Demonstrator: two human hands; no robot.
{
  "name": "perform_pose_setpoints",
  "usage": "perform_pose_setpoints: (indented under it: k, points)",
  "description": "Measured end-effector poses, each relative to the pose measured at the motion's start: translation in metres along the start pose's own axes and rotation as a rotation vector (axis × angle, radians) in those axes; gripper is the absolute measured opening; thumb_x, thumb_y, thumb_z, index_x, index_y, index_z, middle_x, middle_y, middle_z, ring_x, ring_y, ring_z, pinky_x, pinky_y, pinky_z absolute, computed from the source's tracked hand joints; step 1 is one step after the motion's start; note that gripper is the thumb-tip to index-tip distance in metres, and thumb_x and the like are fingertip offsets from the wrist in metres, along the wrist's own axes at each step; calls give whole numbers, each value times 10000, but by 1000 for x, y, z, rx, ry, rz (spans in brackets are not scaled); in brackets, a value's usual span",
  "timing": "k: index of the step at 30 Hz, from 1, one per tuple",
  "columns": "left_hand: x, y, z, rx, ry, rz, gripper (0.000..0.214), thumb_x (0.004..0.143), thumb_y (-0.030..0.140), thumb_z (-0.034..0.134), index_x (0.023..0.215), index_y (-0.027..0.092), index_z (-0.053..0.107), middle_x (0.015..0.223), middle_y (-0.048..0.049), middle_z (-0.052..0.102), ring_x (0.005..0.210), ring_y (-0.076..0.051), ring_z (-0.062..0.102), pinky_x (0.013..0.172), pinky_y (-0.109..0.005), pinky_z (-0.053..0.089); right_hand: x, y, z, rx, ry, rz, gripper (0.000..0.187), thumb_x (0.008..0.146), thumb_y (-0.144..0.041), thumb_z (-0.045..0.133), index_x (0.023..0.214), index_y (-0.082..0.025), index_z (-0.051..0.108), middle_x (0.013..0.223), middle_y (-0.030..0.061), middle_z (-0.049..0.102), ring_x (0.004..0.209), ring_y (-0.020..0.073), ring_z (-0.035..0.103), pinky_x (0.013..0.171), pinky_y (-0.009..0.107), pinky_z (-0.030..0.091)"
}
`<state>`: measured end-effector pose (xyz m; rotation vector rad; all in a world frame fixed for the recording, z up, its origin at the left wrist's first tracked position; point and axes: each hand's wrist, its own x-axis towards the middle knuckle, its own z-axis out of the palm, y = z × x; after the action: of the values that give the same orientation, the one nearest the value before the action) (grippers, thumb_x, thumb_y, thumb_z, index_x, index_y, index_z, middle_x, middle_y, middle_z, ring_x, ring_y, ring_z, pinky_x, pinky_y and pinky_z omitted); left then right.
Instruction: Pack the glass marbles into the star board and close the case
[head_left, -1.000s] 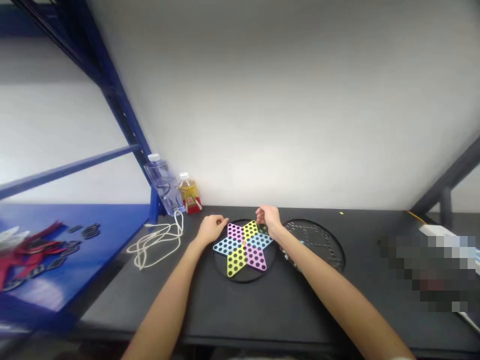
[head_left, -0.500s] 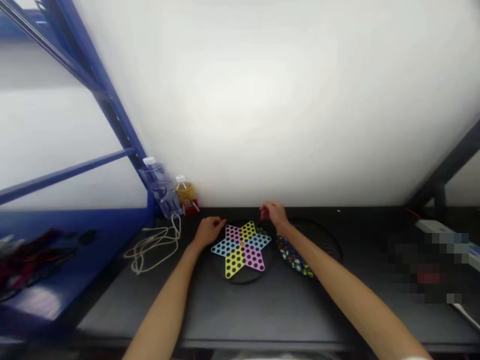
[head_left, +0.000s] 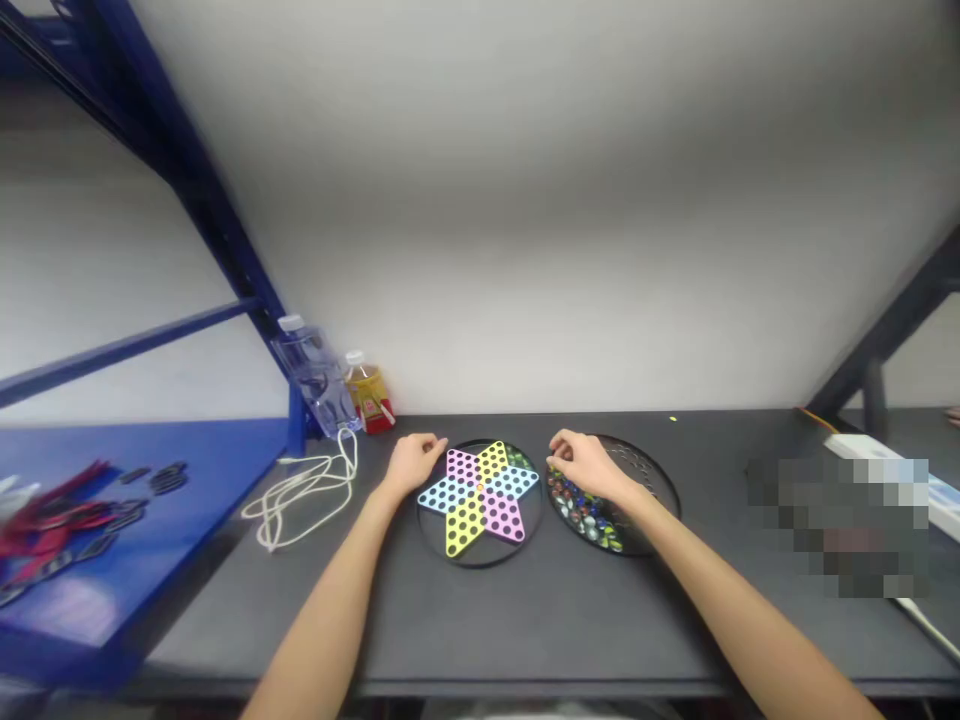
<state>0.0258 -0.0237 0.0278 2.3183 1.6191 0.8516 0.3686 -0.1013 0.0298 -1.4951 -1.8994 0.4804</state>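
A round black board (head_left: pixel 480 553) with a pink, yellow, blue and green star full of holes lies on the dark table. My left hand (head_left: pixel 415 462) rests on its left rim, fingers curled on the edge. To the right stands a round black tray (head_left: pixel 656 480) holding several coloured marbles (head_left: pixel 581 505). My right hand (head_left: pixel 585 462) is over the tray's left side, fingers bent down among the marbles; whether it holds one is hidden.
A clear water bottle (head_left: pixel 311 375) and a small yellow drink bottle (head_left: pixel 364 390) stand at the back left by a blue rack post. A white cord (head_left: pixel 300 490) lies coiled left of the board. Red and black items lie on a blue shelf (head_left: pixel 82 500). A white device (head_left: pixel 885 455) sits at the far right.
My right hand has moved from the top edge of the star board rightward and down onto the marble tray. The left hand stays on the board's rim.
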Motion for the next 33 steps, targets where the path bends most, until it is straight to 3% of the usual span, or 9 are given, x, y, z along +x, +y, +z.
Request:
perform_pose_setpoints:
  k: [7, 11, 15, 17, 19, 22, 24, 28, 33]
  points:
    - [2, -4, 2, 10, -1, -4, 458, 870, 496, 480, 571, 169, 598, 529, 0, 548, 543, -128, 456, 577, -260, 280, 4, -1, 11, 132, -7, 55, 172, 728, -161, 653, 894, -188, 616, 757, 17, 675, 703, 149, 607, 701, 277, 451]
    - [3, -6, 4, 15, 0, -5, 456, 868, 498, 483, 567, 176, 600, 545, -9, 572, 549, -137, 473, 576, -265, 284, 6, -4, -7, 625, 141, 234, 183, 729, -287, 674, 863, -189, 596, 802, 32, 651, 735, 160, 603, 659, 279, 468]
    - [4, -8, 5, 21, -1, 2, 450, 870, 498, 485, 579, 180, 612, 547, -10, 579, 543, -139, 477, 573, -268, 280, 5, -9, -21, 1079, -17, 300, 262, 750, -406, 661, 886, -194, 593, 779, 26, 627, 629, 134, 561, 548, 253, 419]
    - [4, -8, 5, 18, 1, 11, 450, 871, 499, 484, 579, 180, 606, 547, -9, 578, 542, -137, 479, 575, -267, 282, 4, -12, -23, 949, -69, 271, 264, 763, -437, 647, 859, -195, 603, 669, -10, 575, 520, 104, 463, 487, 235, 337]
    - [4, -8, 4, 19, 5, 22, 454, 876, 499, 479, 575, 179, 594, 544, -7, 572, 542, -136, 480, 577, -266, 284, 3, -14, -22, 618, -56, 194, 249, 757, -433, 662, 793, -189, 621, 579, -36, 514, 487, 95, 396, 488, 238, 288]
    - [3, -6, 3, 28, 5, 24, 457, 877, 493, 477, 563, 178, 578, 542, -6, 566, 540, -133, 472, 574, -265, 282, 1, -15, -19, 104, -41, 17, 212, 760, -392, 671, 717, -184, 658, 563, -21, 531, 540, 114, 439, 551, 256, 299]
    - [3, -6, 3, 27, 1, 21, 450, 876, 488, 478, 570, 177, 588, 548, -7, 571, 541, -132, 468, 571, -265, 279, -1, -14, -15, -76, -98, -39, 196, 789, -371, 643, 725, -189, 678, 592, -2, 579, 570, 127, 481, 570, 261, 300]
    - [2, -4, 2, 11, -2, 17, 448, 871, 488, 479, 578, 173, 606, 547, -7, 572, 538, -130, 465, 569, -264, 282, 0, -11, -8, -168, -209, -30, 169, 807, -338, 616, 748, -196, 685, 639, 18, 634, 595, 140, 526, 571, 260, 306]
    - [2, -2, 1, 23, -6, 3, 449, 868, 490, 482, 569, 175, 595, 550, -10, 580, 548, -134, 474, 573, -263, 287, 4, -8, -14, 141, -11, 62, 250, 806, -411, 595, 717, -179, 624, 594, 3, 560, 541, 122, 460, 528, 251, 304]
